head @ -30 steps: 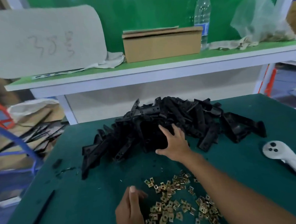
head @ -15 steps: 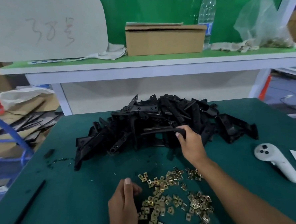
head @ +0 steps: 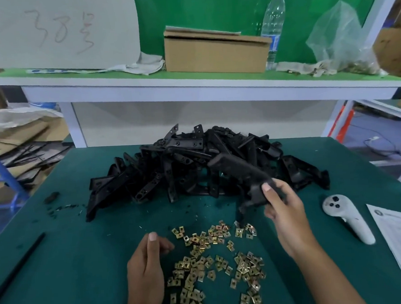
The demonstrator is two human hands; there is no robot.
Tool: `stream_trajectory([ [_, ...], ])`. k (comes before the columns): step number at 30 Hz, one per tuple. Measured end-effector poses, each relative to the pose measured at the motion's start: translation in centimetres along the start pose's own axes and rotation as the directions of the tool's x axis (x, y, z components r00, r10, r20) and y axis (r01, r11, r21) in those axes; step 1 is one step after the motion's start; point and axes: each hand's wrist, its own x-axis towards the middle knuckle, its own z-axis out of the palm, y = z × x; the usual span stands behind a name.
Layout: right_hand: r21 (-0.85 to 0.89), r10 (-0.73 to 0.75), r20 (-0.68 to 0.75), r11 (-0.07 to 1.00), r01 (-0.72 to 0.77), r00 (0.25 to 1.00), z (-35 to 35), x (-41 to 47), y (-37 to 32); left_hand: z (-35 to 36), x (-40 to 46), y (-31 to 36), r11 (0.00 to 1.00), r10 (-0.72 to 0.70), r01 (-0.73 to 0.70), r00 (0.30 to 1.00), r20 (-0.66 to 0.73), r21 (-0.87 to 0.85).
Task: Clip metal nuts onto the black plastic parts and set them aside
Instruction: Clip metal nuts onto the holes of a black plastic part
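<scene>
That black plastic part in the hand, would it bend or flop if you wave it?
Probably not: the black plastic part sticks out straight from the right hand, which grips only one end. It likely weighs little, since a few fingers hold it up.

I see right hand (head: pixel 284 213) gripping black part (head: pixel 240 170), lifted just in front of pile (head: pixel 184 171). Left hand (head: pixel 145 270) curled beside nuts (head: pixel 215 259), nearer me than pile. Controller (head: pixel 346 218) right of pile.

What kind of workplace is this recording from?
Likely a small factory assembly bench: a pile of black plastic parts and loose metal nuts on a green table, with a cardboard box on the shelf behind.
</scene>
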Motion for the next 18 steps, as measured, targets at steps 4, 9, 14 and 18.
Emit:
stream_trajectory([
  [4,-0.193,0.062,0.472,0.981,0.034,0.879,0.2,-3.7,-0.9,-0.7,-0.2,1.8,0.811,-0.064,0.188,0.97,0.235,-0.554],
  [9,-0.261,0.102,0.633,0.961,0.087,0.768,2.2,-5.8,0.1,0.3,-1.2,2.6,0.756,-0.156,0.544,0.69,0.707,-0.364],
  [14,-0.431,0.017,0.542,0.864,0.26,0.84,2.5,-5.0,0.9,-0.3,-2.0,2.8,0.979,-0.107,0.198,0.704,0.702,-0.049],
  [18,-0.747,0.137,0.498,0.57,0.343,0.856,-1.0,-4.3,2.4,-1.0,-1.3,2.7,0.962,-0.122,0.236,0.818,0.562,-0.135],
])
